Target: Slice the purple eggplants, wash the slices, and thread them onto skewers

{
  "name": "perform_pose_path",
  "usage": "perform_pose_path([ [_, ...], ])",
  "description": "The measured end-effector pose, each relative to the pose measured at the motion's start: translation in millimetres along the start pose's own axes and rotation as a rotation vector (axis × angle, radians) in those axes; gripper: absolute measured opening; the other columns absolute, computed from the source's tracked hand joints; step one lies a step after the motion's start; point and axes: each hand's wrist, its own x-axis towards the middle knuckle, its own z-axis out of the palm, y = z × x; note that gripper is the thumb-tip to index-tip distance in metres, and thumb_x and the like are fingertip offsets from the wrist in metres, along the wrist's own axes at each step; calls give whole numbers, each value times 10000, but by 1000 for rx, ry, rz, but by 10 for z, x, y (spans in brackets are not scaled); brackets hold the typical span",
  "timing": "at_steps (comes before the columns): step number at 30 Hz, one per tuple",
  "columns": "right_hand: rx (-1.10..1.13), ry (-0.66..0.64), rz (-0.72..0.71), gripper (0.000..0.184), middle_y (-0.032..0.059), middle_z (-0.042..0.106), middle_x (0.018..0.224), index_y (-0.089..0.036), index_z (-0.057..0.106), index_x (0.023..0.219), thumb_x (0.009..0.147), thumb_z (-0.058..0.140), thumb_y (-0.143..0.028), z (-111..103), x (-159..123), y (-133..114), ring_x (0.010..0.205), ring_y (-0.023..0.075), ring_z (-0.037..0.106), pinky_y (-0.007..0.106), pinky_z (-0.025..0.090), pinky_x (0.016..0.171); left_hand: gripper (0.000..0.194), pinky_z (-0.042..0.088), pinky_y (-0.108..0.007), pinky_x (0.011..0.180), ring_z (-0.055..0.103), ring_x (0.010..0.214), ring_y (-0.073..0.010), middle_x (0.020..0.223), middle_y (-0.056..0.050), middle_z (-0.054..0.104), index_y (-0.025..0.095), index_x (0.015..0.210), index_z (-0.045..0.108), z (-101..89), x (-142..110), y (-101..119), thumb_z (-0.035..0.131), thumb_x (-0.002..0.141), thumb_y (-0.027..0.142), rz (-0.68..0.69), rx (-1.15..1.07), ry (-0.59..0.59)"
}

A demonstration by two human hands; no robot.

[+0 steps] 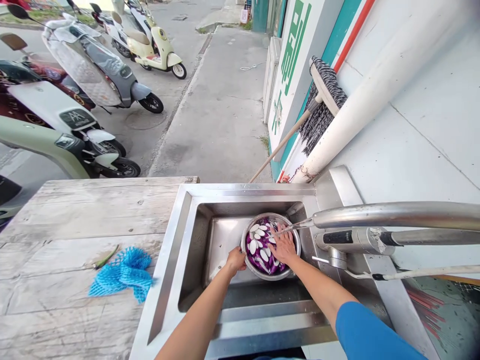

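A round steel bowl (pixel 250 230) stands in the steel sink (pixel 195 250), filled with purple-skinned, white-fleshed vegetable slices (pixel 258 246). My left hand (pixel 236 260) grips the bowl's near-left rim, fingers curled over it. My right hand (pixel 283 247) lies inside the bowl on the slices, fingers spread. A thin stream of water runs from the long tap spout (pixel 375 215) onto the slices beside my right hand.
A weathered wooden table (pixel 75 215) adjoins the sink's left side, with a blue mesh net (pixel 123 272) and a green scrap (pixel 106 258) on it. A mop (pixel 318 107) leans on the right wall. Parked scooters (pixel 93 65) line the pavement at the left.
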Motion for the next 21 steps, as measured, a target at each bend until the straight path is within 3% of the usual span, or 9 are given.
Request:
perform_pose_path([
  [4, 11, -39, 51, 651, 89, 240, 1488, -243, 379, 1379, 807, 427, -548, 60, 8, 6, 1365, 334, 65, 509, -10, 1052, 130, 497, -206, 526, 604, 577, -112, 775, -43, 639, 174, 957, 507, 33, 43, -54, 455, 841, 203, 26, 18, 27],
  [8, 19, 1, 62, 603, 142, 223, 1484, -160, 319, 1410, 869, 345, -426, -48, 0, -160, 1348, 321, 151, 488, 48, 1060, 129, 483, -203, 497, 604, 613, -131, 811, -70, 642, 161, 945, 520, -97, 76, -72, 472, 829, 190, 31, 58, 88],
  [13, 52, -13, -197, 689, -28, 53, 1531, -321, 232, 1428, 803, 442, -521, -163, 1, -496, 1371, 299, -7, 498, -25, 1071, 175, 485, -192, 512, 598, 589, -115, 755, -39, 641, 160, 984, 554, -302, 131, -81, 479, 826, 166, 68, 86, 109],
  [16, 87, -78, -294, 687, -37, 35, 1531, -355, 217, 1424, 804, 427, -565, -69, 71, -601, 1366, 323, -24, 569, -22, 1045, 249, 484, -192, 520, 588, 554, -102, 712, -18, 636, 171, 1084, 543, -317, 173, -147, 457, 852, 190, 98, 108, 121],
  [21, 119, -159, -239, 657, 14, 161, 1516, -297, 353, 1386, 784, 491, -520, -19, 68, -598, 1328, 360, 183, 561, 130, 1039, 367, 480, -210, 541, 617, 573, -129, 721, -50, 661, 141, 1177, 509, -320, 161, -192, 507, 845, 299, 119, 209, 158],
])
